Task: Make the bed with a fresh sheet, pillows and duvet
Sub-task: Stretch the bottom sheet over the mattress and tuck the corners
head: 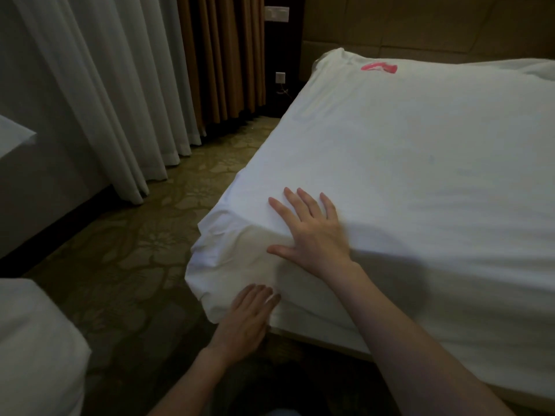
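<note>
**Currently: sheet corner being tucked at foot of bed**

Presently the sheet (390,163) lies spread over the bed (324,340), smooth across the top and bunched into loose folds at the near corner, where it hangs over the side. The right hand (312,235) lies flat on the top surface just inside that corner, fingers spread and straight, pressing the cloth down and gripping nothing. The left hand (249,316) is lower, against the hanging cloth at the corner; its fingertips are hidden in the fold, so I cannot tell whether it pinches the sheet or only pushes it.

Handling, in my judgement: the sheet is light, soft, limp cotton that creases readily and slides over the mattress unless held. Best taken at the loose hem below the corner, with the upper hand anchoring the top.

Materials noted: white matte cloth; a pink mark (379,67) near the far end; a padded headboard (420,25); pleated curtains (126,85), pale and brown; patterned carpet (135,250). No pillows or duvet on the bed.
</note>
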Available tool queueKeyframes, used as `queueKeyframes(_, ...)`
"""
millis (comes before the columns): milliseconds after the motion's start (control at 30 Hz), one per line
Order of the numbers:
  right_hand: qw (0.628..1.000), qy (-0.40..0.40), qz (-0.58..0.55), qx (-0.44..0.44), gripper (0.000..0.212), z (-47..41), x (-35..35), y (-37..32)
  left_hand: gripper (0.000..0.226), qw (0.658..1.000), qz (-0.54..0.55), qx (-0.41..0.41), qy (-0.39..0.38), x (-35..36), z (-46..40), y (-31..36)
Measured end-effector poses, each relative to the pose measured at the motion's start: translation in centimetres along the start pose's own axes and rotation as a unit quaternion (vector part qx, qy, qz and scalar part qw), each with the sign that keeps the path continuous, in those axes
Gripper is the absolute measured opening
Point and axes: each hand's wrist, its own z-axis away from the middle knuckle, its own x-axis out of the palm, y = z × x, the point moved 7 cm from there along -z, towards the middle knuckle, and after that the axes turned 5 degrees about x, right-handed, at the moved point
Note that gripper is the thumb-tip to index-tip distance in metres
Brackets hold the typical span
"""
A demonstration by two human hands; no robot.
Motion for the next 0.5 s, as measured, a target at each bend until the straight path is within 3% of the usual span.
queueKeyframes(100,0.985,0.133,0.036,-0.1,0.058,2.2,-0.7,-1.3,0.078,0.986,0.034,-0.108,-0.122,2.9,0.7,-1.7)
queueKeyframes(133,0.97,0.184,0.032,-0.158,0.044,4.0,-0.1,-2.0,0.077,0.983,0.035,-0.124,-0.132,3.0,0.9,-2.0)
queueKeyframes(200,0.955,0.2,0.012,-0.218,0.041,8.0,2.5,-2.5,0.074,0.982,0.032,-0.13,-0.135,3.0,1.0,-2.4)
queueKeyframes(300,0.978,0.087,0.008,-0.189,0.05,13.2,8.4,-2.2,0.073,0.981,0.021,-0.133,-0.142,2.7,1.0,-2.9)
queueKeyframes(367,0.994,-0.058,-0.011,-0.092,0.07,14.9,12.4,-1.0,0.072,0.978,0.009,-0.148,-0.147,2.8,1.1,-3.5)
queueKeyframes(500,0.98,-0.159,-0.088,0.084,0.073,15.4,15.6,0.7,0.064,0.961,0.048,-0.178,-0.206,2.7,0.2,-3.4)
